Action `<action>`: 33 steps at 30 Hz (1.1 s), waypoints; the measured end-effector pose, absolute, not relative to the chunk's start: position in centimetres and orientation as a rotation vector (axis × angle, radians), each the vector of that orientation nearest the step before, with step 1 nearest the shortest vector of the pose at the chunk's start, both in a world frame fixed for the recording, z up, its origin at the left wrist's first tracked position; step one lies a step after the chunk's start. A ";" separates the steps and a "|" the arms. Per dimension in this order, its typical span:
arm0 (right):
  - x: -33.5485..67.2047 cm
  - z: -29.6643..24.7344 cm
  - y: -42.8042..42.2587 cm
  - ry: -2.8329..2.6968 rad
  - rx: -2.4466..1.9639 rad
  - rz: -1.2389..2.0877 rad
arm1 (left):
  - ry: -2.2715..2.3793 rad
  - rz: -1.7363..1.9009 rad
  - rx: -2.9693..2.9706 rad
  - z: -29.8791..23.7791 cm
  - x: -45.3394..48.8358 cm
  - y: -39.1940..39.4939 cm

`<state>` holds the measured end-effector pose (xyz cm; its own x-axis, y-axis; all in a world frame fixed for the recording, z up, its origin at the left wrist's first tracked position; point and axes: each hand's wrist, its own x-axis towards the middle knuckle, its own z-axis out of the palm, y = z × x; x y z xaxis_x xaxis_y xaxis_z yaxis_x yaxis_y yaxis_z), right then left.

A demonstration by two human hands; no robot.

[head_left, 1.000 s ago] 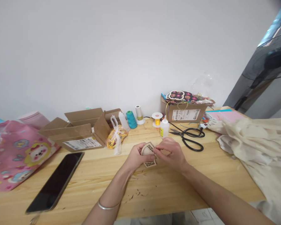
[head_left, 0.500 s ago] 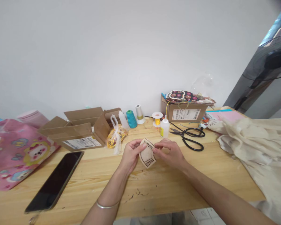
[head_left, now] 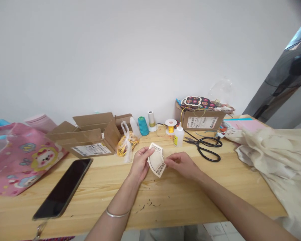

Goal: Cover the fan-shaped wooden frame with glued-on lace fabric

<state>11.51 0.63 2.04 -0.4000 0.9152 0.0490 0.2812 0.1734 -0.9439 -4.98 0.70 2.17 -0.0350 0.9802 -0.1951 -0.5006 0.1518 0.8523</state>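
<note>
A fan-shaped wooden piece (head_left: 156, 161) with cut-out lattice at two ends is held tilted above the table. My left hand (head_left: 140, 164) grips its left edge, thumb across the front near the upper lattice. My right hand (head_left: 181, 164) is at the piece's right edge, thumb and forefinger pinched together beside the lower lattice. Whether something small sits in that pinch I cannot make out. Behind the hands stands a glue bottle (head_left: 179, 136) with a yellow label, and black-handled scissors (head_left: 203, 144) lie to its right.
Thread spools (head_left: 143, 126), a bag of yellow cord (head_left: 127, 144) and cardboard boxes (head_left: 90, 142) line the wall. A phone (head_left: 64, 189) and pink bag (head_left: 27, 160) lie left; cream fabric (head_left: 278, 154) drapes the right side. Dark scraps (head_left: 149, 202) dot the table (head_left: 190, 207).
The wooden piece has turned, showing more of its face and lower lattice. My right fingers have slid from its upper right corner down along the right edge. The view has shifted slightly.
</note>
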 end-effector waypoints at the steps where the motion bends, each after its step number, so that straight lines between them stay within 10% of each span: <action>1: 11.4 2.0 0.6 -1.831 -1.137 1.220 | 0.954 1.352 0.650 2.1 -5.1 0.8; 33: 11.4 3.0 0.2 -1.866 -1.068 0.945 | 0.764 1.267 0.628 2.4 -5.2 0.7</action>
